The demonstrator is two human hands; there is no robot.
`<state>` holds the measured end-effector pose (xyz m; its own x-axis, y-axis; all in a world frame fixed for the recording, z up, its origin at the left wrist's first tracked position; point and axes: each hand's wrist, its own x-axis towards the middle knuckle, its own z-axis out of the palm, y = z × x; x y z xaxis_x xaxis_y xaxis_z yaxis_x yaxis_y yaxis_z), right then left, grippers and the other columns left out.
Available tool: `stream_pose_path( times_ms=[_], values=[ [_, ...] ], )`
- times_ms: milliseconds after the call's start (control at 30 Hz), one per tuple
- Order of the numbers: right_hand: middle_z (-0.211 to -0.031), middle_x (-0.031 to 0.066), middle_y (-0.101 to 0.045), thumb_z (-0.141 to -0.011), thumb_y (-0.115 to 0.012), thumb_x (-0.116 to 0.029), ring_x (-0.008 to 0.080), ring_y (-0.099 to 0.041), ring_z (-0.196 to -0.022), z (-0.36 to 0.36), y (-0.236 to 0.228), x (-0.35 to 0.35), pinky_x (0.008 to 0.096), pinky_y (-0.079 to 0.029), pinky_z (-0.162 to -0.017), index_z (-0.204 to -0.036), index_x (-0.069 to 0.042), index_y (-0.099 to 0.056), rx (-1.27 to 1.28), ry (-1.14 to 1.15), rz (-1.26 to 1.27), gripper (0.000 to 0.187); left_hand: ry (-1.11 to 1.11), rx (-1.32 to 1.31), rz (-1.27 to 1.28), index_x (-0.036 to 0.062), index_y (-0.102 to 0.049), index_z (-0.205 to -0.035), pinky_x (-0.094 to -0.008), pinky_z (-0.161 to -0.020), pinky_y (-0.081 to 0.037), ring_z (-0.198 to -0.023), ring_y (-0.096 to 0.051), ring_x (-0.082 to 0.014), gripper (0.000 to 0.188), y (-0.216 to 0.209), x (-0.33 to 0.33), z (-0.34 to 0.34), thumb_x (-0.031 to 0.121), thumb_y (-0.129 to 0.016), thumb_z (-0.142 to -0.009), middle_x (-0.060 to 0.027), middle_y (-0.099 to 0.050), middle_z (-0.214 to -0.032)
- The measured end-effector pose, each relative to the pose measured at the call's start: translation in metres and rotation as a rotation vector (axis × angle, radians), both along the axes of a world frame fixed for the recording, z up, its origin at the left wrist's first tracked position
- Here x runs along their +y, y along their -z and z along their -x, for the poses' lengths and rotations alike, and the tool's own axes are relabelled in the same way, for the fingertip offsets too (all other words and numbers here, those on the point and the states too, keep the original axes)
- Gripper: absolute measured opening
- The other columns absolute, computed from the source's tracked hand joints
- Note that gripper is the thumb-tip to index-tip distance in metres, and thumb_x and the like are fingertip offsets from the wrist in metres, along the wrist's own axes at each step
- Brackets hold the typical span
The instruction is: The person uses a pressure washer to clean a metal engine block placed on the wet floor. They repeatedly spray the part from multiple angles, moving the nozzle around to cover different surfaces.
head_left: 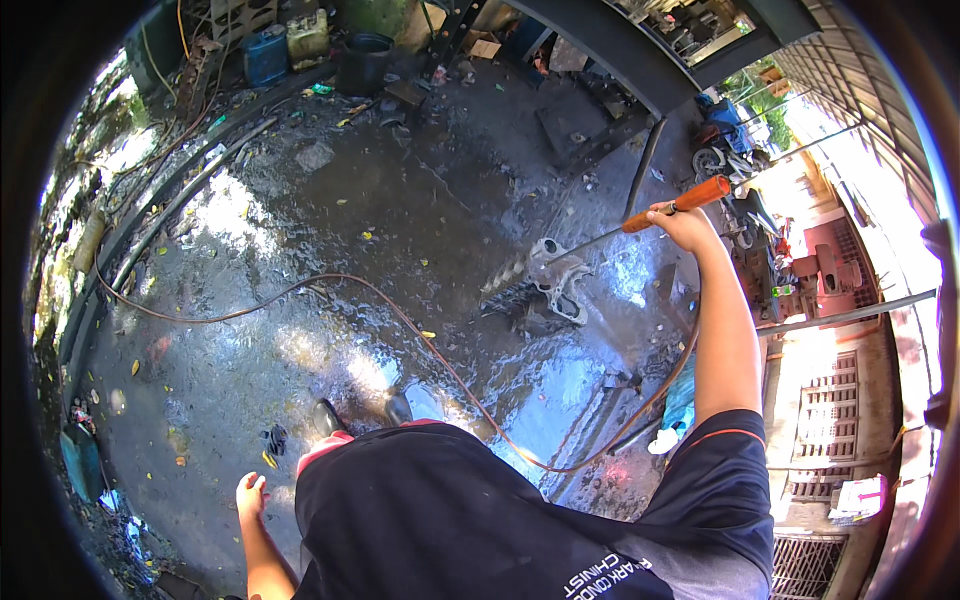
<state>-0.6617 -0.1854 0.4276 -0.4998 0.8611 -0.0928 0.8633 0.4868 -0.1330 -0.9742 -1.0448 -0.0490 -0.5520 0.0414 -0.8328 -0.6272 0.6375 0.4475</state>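
My right hand (682, 226) is raised at the upper right with its fingers wrapped round the orange handle of a spray lance (708, 191). The lance's thin metal tube slants down to the left, toward a grey metal engine block (556, 283) on the wet floor. Whether the tip touches the block, I cannot tell. A brown hose (400, 313) loops across the floor and rises near my right forearm; its join to the lance is hidden. Low at my left side, my left hand (252, 494) hangs with loosely bent fingers and nothing in it.
Dark, wet concrete (230, 375) with scattered leaves surrounds my boots (327, 417). Long pipes (185, 195) curve along the left edge. A blue container (265, 56) and a black bucket (364, 64) stand at the far left. Red machinery (828, 268) is at right.
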Motion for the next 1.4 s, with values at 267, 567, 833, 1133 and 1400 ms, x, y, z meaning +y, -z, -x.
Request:
stream_pose_path(
  times_ms=[267,567,833,1133,1400],
  values=[
    [-0.09,0.012,-0.073,-0.083,-0.072,-0.037,0.0236,-0.069,-0.083,-0.014,0.022,0.032,0.0349,-0.051,-0.079,-0.107,-0.008,-0.073,0.012,-0.05,0.019,0.038,-0.019,0.035,0.026,0.0051,-0.053,-0.132,-0.0378,-0.074,-0.055,-0.102,-0.062,-0.02,0.043,-0.01,0.021,-0.021,0.014,-0.065,-0.092,-0.0075,-0.059,-0.127],
    [-0.088,0.0112,-0.072,-0.083,-0.072,-0.038,0.0225,-0.067,-0.078,-0.007,0.028,0.055,0.0354,-0.052,-0.073,-0.107,-0.009,-0.073,-0.028,-0.071,0.041,0.038,-0.081,0.047,0.059,0.0026,-0.055,-0.13,-0.0345,-0.067,-0.057,-0.094,-0.064,-0.0201,0.042,-0.015,0.031,-0.076,0.011,-0.067,-0.09,-0.0124,-0.063,-0.112],
    [-0.061,0.0025,-0.054,-0.086,-0.069,-0.042,0.0145,-0.053,-0.047,0.005,0.019,0.078,0.0327,-0.042,-0.043,-0.111,-0.013,-0.072,-0.063,0.014,0.156,0.039,-0.104,0.067,0.076,0.0032,-0.056,-0.131,-0.0328,-0.063,-0.056,-0.087,-0.064,-0.0198,0.044,-0.023,0.032,-0.107,0.016,-0.067,-0.09,-0.0128,-0.063,-0.108],
    [-0.056,0.0035,-0.046,-0.087,-0.068,-0.045,0.0169,-0.049,-0.043,0.02,0.006,0.109,0.0339,-0.038,-0.04,-0.111,-0.017,-0.072,-0.124,0.154,0.199,0.037,-0.123,0.109,0.056,0.0032,-0.055,-0.132,-0.0311,-0.063,-0.054,-0.076,-0.063,-0.0195,0.045,-0.031,0.046,-0.125,0.018,-0.065,-0.091,-0.0122,-0.063,-0.107],
    [-0.055,0.0079,-0.049,-0.086,-0.068,-0.05,0.0211,-0.05,-0.04,0.024,0.007,0.157,0.037,-0.037,-0.039,-0.081,-0.001,-0.068,-0.158,0.203,0.2,0.048,-0.164,0.102,0.121,0.0015,-0.055,-0.131,-0.0297,-0.059,-0.052,-0.07,-0.063,-0.0179,0.045,-0.043,0.042,-0.146,0.017,-0.066,-0.09,-0.0118,-0.064,-0.102]
  ],
)
